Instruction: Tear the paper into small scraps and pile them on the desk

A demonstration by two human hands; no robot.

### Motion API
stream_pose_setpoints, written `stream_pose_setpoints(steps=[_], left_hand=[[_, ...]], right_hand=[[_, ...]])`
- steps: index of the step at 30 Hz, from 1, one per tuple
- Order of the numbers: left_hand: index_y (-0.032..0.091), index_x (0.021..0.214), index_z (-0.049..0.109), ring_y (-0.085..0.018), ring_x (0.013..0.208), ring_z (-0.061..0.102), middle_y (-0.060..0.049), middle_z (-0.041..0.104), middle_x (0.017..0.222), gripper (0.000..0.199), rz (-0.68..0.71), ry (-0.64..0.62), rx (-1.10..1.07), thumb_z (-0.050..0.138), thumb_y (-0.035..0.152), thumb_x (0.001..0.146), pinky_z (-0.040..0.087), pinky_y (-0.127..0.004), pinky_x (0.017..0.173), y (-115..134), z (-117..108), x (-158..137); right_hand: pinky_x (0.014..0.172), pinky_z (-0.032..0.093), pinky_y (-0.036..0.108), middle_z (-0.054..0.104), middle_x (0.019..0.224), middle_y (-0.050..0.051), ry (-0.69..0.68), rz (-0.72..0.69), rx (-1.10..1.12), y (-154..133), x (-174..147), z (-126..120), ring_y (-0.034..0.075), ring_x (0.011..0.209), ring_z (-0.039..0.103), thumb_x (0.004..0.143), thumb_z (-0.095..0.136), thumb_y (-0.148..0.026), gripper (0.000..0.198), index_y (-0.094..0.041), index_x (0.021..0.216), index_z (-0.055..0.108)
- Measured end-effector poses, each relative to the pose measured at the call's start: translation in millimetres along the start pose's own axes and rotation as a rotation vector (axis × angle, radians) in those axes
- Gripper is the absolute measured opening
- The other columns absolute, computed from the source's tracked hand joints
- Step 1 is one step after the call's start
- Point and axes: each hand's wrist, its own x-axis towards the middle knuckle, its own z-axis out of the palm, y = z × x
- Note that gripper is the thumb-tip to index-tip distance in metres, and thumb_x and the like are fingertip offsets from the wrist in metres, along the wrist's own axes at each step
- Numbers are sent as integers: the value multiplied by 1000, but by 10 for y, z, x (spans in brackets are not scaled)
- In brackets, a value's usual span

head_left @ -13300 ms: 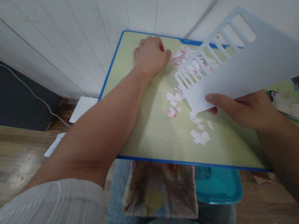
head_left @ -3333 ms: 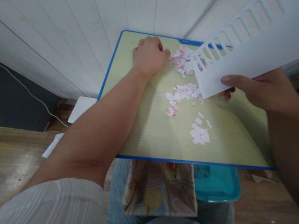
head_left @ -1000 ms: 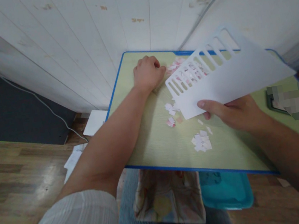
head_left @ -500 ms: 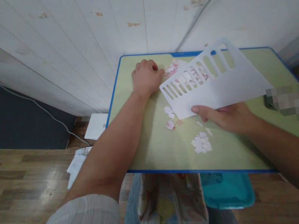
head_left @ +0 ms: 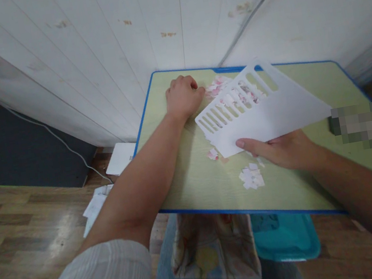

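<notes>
My left hand (head_left: 184, 96) rests on the pale green tabletop, fingers curled under and palm hidden, so I cannot make out what it holds, if anything. Just right of it lies a pile of pink and white paper scraps (head_left: 217, 85). My right hand (head_left: 282, 149) grips the lower edge of a white slotted sheet (head_left: 277, 112), thumb on top. The sheet is tilted above the table, and more scraps show through its elongated slots. Nearer me are a small cluster of scraps (head_left: 213, 154) and a larger white cluster (head_left: 251, 176).
The table (head_left: 185, 177) has a blue edge and stands against a white panelled wall (head_left: 156, 6). Below its front edge are a patterned fabric bin (head_left: 214, 254) and a teal plastic tray (head_left: 291, 238). A blurred-out object (head_left: 366, 128) lies at the right.
The slotted sheet in my right hand has shifted slightly left and its left end has dropped toward me, covering some small scraps. My left hand stays in place.
</notes>
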Motion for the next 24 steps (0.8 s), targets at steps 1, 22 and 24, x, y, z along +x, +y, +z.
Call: stream_pose_setpoints(steps=[1, 22, 24], left_hand=[[29, 115, 82, -38, 143, 70, -13, 83, 141, 15, 4, 1, -1, 72, 30, 105, 55, -55, 127, -3, 8, 4], [38, 93, 80, -35, 137, 68, -6, 84, 137, 11, 39, 68, -119, 73, 37, 101, 56, -59, 120, -10, 95, 37], [33, 95, 78, -34, 136, 69, -9, 83, 138, 9, 44, 78, -111, 73, 33, 102, 57, -56, 119, 3, 87, 32]], right_hand=[[112, 70, 61, 86, 86, 5, 1, -16, -9, -31, -1, 1, 41, 112, 87, 99, 85, -50, 11, -38, 98, 86], [112, 71, 55, 94, 107, 0, -394, -189, 16, -628, -240, -133, 39, 118, 88, 100, 79, -31, 19, -39, 111, 92], [104, 71, 54, 85, 81, 0, -290, -120, 9, -589, -196, -150, 37, 97, 88, 101, 80, -33, 20, -38, 82, 83]])
